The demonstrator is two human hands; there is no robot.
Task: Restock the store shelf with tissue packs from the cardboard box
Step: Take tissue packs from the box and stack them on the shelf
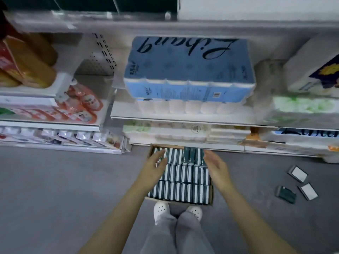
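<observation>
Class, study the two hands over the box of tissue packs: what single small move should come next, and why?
Probably lower both hands and grip a few packs from the far row: the left hand and right hand are open, holding nothing, over the cardboard box, whose tissue packs stand tightly packed.

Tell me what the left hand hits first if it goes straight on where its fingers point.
The left hand would likely meet the tissue packs in the box's far-left corner; depth is unclear.
</observation>
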